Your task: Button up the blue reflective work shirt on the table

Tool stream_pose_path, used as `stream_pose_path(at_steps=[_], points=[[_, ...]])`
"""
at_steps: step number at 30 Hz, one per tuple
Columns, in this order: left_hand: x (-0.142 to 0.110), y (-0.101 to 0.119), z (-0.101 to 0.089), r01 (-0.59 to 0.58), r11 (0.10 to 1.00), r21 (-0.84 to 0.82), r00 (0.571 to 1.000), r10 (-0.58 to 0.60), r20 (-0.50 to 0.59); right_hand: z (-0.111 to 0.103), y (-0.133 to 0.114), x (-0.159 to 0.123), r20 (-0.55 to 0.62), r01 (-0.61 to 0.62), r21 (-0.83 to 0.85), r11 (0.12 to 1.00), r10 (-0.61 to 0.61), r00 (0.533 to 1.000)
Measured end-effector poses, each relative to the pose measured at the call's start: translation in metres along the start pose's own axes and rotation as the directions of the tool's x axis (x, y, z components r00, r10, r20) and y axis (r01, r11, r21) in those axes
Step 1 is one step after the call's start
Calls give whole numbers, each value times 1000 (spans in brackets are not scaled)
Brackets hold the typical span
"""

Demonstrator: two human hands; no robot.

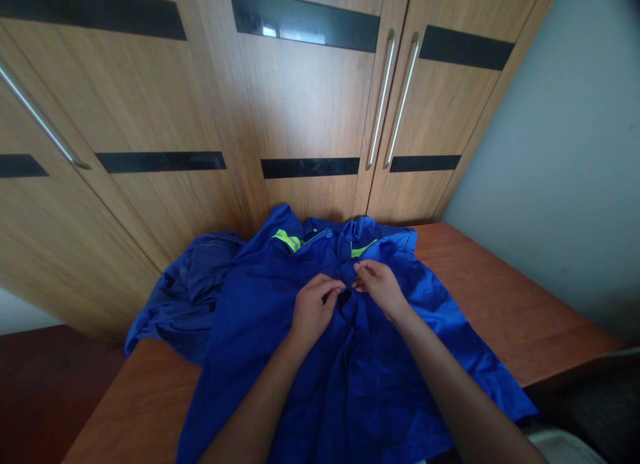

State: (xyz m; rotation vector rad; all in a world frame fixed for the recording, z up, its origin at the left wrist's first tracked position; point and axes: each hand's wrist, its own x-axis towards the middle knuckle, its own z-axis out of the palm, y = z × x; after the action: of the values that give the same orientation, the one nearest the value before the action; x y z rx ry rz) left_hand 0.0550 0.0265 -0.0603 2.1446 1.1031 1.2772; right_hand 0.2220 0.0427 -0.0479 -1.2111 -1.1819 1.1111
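A blue shirt [280,331] with yellow-green strips at the collar lies spread front-up on a brown wooden table [510,304]. My left hand [313,311] and my right hand [381,285] meet over the shirt's front opening, just below the collar. Both hands have their fingers curled and pinched on the fabric edges of the placket. The fingertips almost touch each other. Whatever small part lies between them is hidden by the fingers.
A wooden wardrobe [310,117] with dark glass bands and long metal handles [381,101] stands right behind the table. A grey wall [565,171] is on the right. A darker blue garment [185,291] lies bunched at the table's left edge.
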Motion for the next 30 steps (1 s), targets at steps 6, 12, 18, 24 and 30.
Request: stream_pose_path(at_steps=[6, 12, 18, 24, 30], points=[[0, 0, 1, 11, 1000, 18, 1000, -10, -24, 3, -4, -5, 24, -17, -3, 1000, 17, 1000], [-1, 1, 3, 39, 999, 10, 997, -38, -72, 2, -3, -14, 120, -35, 72, 997, 26, 992], [0, -1, 4, 76, 997, -24, 995, -78, -67, 4, 10, -15, 122, 109, -1, 994, -108, 987], [0, -9, 9, 205, 970, -134, 972, -218, -92, 17, 15, -15, 144, 193, -75, 978, -181, 973], [1, -13, 7, 265, 935, -237, 959, -281, -33, 20, 9, -19, 80, 321, -316, 893, -312, 947]])
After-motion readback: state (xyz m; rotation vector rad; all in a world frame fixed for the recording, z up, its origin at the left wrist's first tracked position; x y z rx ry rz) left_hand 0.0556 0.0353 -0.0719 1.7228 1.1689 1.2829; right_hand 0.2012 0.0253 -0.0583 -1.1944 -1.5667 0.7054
